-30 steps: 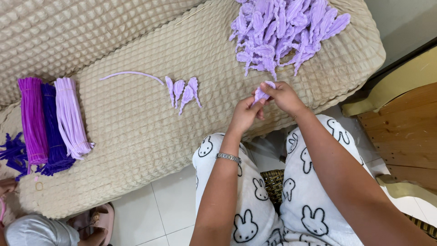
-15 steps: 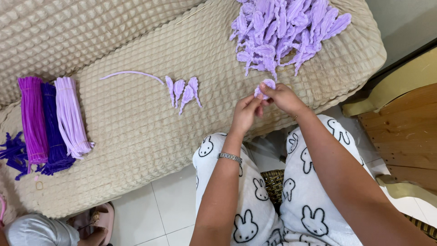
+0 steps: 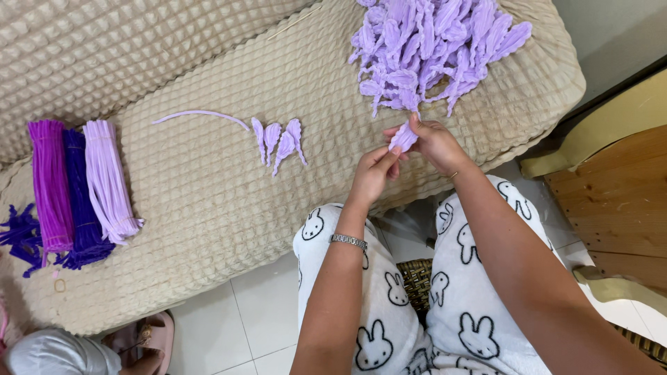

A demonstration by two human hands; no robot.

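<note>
Beige quilted sofa (image 3: pixel 174 187) over white tiled floor (image 3: pixel 236 333), wooden furniture (image 3: pixel 618 201) at right.

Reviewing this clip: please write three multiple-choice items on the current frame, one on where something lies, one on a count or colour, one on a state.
1. Where is the big pile of lilac petal shapes?
A. at the far right end of the beige cushion
B. on the tiled floor
C. on the person's lap

2. How many finished petals lie in the small group beside the single bent lilac stem?
A. one
B. four
C. nine

3. What is the state of the lilac piece at the hands?
A. lying loose on the cushion
B. pinched between the left hand and right hand
C. tucked into the bundles

Answers: 1 A, the heap sits at the cushion's far right end. 2 B, four petals lie fanned together. 3 B, fingers of both hands grip it above the cushion edge.
</note>
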